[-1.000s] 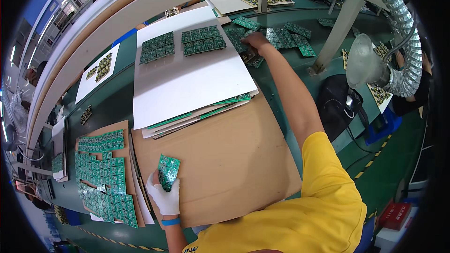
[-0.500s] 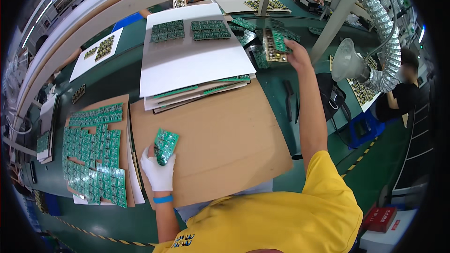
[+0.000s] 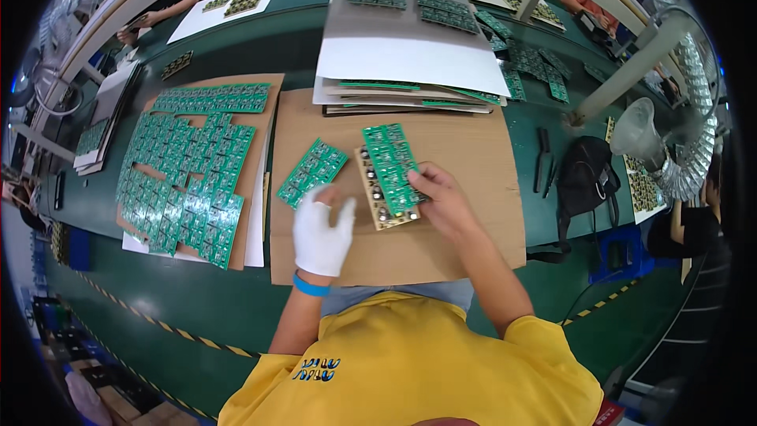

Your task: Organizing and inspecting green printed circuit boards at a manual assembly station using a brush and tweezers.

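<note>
My right hand (image 3: 445,201), bare, grips two overlapping circuit boards above the cardboard sheet (image 3: 465,256). The green circuit board (image 3: 388,158) lies over a tan circuit board (image 3: 371,189) whose edge shows round black and pale components. My thumb presses on the green face; the other fingers are hidden beneath. To the left, another green circuit board (image 3: 313,170) rests aslant on the cardboard. My left hand (image 3: 323,233), in a white glove with bare fingertips, is open just below that board, thumb and fingers apart and slightly blurred. Whether a fingertip touches the board is unclear.
Many green boards (image 3: 189,150) cover a sheet at left. Beyond the cardboard stands a stack of white sheets (image 3: 402,55) with boards between and on top. Loose boards (image 3: 536,63), a black bag (image 3: 587,177) and a fume duct funnel (image 3: 635,130) lie right. Co-workers sit around.
My right hand has come from the loose boards at far right to the cardboard's middle, carrying the two boards. My left hand has let go of its green board. The view has shifted.
</note>
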`<state>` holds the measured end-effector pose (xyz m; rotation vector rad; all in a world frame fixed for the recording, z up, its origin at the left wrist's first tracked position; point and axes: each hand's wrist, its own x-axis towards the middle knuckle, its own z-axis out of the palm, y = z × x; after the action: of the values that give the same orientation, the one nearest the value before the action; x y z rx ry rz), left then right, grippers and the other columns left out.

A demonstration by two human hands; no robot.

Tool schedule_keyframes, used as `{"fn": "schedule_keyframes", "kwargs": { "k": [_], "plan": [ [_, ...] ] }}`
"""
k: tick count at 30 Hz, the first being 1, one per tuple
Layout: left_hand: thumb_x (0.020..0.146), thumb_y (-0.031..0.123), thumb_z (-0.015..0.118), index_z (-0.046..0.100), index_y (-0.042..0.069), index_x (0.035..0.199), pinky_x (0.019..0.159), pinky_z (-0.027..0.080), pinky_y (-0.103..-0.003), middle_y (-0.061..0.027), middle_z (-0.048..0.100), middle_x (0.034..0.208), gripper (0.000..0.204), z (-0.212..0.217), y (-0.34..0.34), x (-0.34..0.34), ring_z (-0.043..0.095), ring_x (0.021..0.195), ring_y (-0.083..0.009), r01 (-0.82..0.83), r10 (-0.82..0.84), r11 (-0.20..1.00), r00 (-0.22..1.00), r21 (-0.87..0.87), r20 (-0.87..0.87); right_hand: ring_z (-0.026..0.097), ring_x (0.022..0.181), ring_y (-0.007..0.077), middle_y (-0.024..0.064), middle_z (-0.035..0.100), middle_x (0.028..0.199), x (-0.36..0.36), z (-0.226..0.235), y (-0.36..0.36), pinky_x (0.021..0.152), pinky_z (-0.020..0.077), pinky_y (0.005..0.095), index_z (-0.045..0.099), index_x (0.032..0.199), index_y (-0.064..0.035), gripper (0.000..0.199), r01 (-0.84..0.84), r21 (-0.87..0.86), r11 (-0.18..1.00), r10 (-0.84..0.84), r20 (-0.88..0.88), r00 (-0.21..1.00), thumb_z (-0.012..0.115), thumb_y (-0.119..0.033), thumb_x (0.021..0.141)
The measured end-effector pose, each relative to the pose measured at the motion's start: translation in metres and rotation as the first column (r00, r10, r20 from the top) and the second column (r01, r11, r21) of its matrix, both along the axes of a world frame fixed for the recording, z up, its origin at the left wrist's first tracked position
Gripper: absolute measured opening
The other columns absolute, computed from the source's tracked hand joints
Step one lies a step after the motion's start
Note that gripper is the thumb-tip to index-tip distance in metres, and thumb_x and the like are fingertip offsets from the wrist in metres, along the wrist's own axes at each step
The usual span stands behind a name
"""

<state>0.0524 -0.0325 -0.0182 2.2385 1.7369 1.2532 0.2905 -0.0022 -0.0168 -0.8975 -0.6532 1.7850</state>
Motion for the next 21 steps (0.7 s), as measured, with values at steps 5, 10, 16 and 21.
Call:
{"fn": "schedule_keyframes", "kwargs": {
  "k": [5,10,16,21],
  "plan": [
    [0.081,0.020,0.082,0.060,0.000,0.127,0.077,0.056,-0.038,-0.0184,0.070,0.104,0.055,-0.001,-0.020,0.023,0.070,0.086,-0.0315,0.158,0.045,0.861,0.923,-0.484,0.381,0.063,0.087,0.0113,0.0032,0.068,0.096,-0.027,-0.002,-0.002,0.083,0.0534,0.0298,0.063,0.102,-0.0036,0.016,-0.028,-0.035,0.999,0.026,-0.074,0.997,0.062,-0.020,0.103],
    [0.078,0.021,0.083,0.058,-0.003,0.129,0.077,0.056,-0.040,-0.0206,0.072,0.098,0.062,-0.007,-0.002,0.035,0.070,0.084,-0.0351,0.128,0.172,0.882,0.809,-0.454,0.563,0.057,0.080,0.0067,-0.0002,0.066,0.087,0.000,-0.007,-0.011,0.074,0.0464,0.0256,0.064,0.100,-0.0049,0.016,0.122,0.096,0.988,-0.137,0.170,0.976,0.065,-0.021,0.102],
    [0.076,0.017,0.083,0.056,-0.004,0.128,0.077,0.056,-0.041,-0.0205,0.071,0.098,0.062,-0.015,0.041,0.060,0.069,0.087,-0.0369,0.199,0.108,0.909,0.737,-0.366,0.667,0.053,0.077,0.0041,-0.0016,0.063,0.084,0.039,-0.025,-0.021,0.070,0.0428,0.0246,0.064,0.093,-0.0049,0.020,0.288,0.230,0.930,-0.364,0.454,0.813,0.063,-0.022,0.103],
    [0.076,0.010,0.079,0.061,-0.002,0.118,0.077,0.056,-0.044,-0.0180,0.066,0.105,0.047,0.004,0.058,0.087,0.067,0.092,-0.0373,0.089,0.015,0.981,0.851,-0.173,0.524,0.053,0.078,0.0053,-0.0019,0.060,0.080,0.052,-0.028,-0.007,0.072,0.0434,0.0246,0.065,0.094,-0.0020,0.022,0.331,0.308,0.892,-0.446,0.474,0.759,0.063,-0.022,0.103]
  ]
}}
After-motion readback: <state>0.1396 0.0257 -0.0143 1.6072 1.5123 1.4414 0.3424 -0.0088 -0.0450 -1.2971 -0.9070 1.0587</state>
